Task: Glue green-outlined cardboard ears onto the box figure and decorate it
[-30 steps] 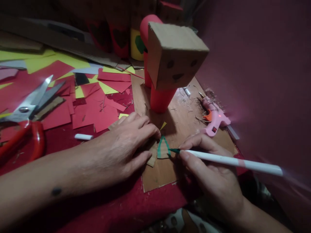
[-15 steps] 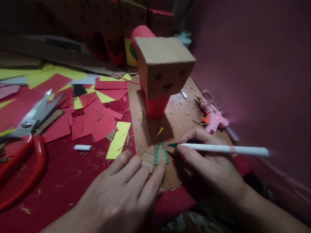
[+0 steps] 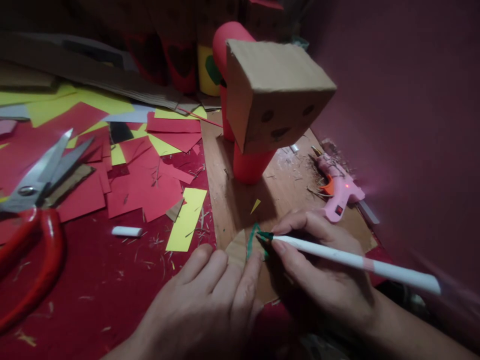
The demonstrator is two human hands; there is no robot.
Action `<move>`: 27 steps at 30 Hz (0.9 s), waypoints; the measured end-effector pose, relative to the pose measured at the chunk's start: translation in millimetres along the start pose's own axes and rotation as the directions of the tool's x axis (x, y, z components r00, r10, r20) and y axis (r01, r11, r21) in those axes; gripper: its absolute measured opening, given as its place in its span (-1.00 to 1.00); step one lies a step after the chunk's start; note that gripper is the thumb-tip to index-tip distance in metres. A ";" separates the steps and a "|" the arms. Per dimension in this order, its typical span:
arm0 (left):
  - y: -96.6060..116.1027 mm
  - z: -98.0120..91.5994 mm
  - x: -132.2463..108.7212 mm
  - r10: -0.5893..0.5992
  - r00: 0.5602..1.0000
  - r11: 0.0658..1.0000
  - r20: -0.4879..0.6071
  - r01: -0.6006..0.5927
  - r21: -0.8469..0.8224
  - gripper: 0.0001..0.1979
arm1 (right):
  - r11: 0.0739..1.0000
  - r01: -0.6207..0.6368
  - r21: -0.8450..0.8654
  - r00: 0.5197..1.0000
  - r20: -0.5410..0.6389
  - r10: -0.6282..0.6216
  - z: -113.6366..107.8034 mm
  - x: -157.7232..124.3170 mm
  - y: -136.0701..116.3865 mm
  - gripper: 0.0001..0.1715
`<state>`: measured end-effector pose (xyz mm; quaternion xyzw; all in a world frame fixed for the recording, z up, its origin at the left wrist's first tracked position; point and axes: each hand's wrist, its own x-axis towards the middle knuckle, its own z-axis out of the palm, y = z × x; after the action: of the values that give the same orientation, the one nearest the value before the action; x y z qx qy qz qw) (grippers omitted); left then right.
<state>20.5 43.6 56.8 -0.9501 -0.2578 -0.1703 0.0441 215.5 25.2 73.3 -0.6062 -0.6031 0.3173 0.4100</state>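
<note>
The green tip of the marker (image 3: 356,257), just beside the green-edged cardboard piece (image 3: 255,246) half a second earlier, now stood over it on the board (image 3: 292,192), suggesting inking inside the outline. The right hand (image 3: 326,265) pinched the marker; the left hand (image 3: 215,295), fingers extended, steadied the piece's lower end.

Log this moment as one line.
left hand: touches green-edged piece | right hand: holds marker, tip at piece | scissors: open, left | glue gun: right
</note>
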 end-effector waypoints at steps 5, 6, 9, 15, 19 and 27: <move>-0.5 3.1 -3.8 -0.020 1.000 0.998 0.013 0.021 -0.067 -0.64 | 0.999 -0.001 -0.045 1.000 0.030 0.003 2.1 4.5 -7.2 -0.89; -0.8 3.2 -4.4 -0.022 1.000 0.996 0.012 0.023 -0.085 -0.64 | 0.998 0.016 -0.068 1.000 0.012 -0.015 2.2 5.9 -9.3 -0.88; -3.1 2.2 -5.3 -0.025 1.000 0.991 0.008 0.026 -0.131 -0.63 | 0.987 0.079 -0.137 0.996 -0.021 -0.082 2.5 9.7 -14.2 -0.87; -5.5 2.1 -3.4 -0.025 1.000 0.982 -0.004 0.024 -0.186 -0.64 | 0.984 0.075 -0.159 0.997 -0.003 -0.076 3.3 8.2 -12.5 -0.88; 1.1 9.6 -4.5 -0.076 0.994 0.984 -0.079 0.062 -0.169 -0.64 | 0.980 0.111 -0.166 0.994 -0.001 -0.112 4.1 4.8 -8.2 -0.87; 4.0 13.9 -4.7 -0.134 0.986 0.976 -0.096 0.115 -0.183 -0.60 | 0.976 0.150 -0.157 0.989 0.002 -0.151 6.5 4.2 -4.9 -0.84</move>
<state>22.9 40.3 42.2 -0.9217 -0.2978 -0.2458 -0.0375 207.8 29.9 75.1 -0.5908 -0.6683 0.2338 0.3868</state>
